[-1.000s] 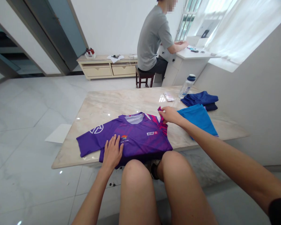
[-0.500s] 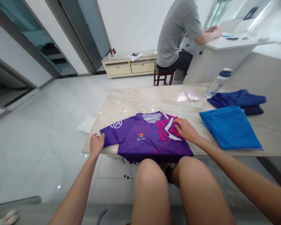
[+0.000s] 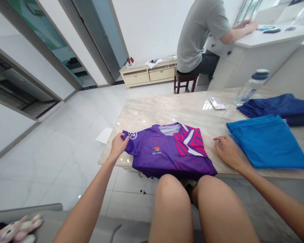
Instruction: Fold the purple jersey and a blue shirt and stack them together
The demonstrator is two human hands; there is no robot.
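A purple jersey (image 3: 164, 152) lies on the marble-topped table (image 3: 152, 109), its lower part hanging over the near edge by my knees. One sleeve, pink with white stripes, is folded inward over the chest. My left hand (image 3: 119, 145) pinches the cuff of the other sleeve, which is bunched and lifted at its end. Off to the right, my right hand (image 3: 226, 151) is open and empty, fingers loosely bent, between the jersey and a folded bright blue garment (image 3: 268, 141).
Dark blue folded clothes (image 3: 278, 104), a clear water bottle (image 3: 250, 87) and a small pinkish card or phone (image 3: 217, 103) occupy the table's right side. Beyond it, a person in grey (image 3: 202, 37) sits on a stool (image 3: 184, 79) at a white counter (image 3: 273, 40).
My right hand has let go of the folded pink sleeve and moved right. My left hand has drawn the other sleeve's cuff inward and up, crumpling it. The view has shifted slightly left.
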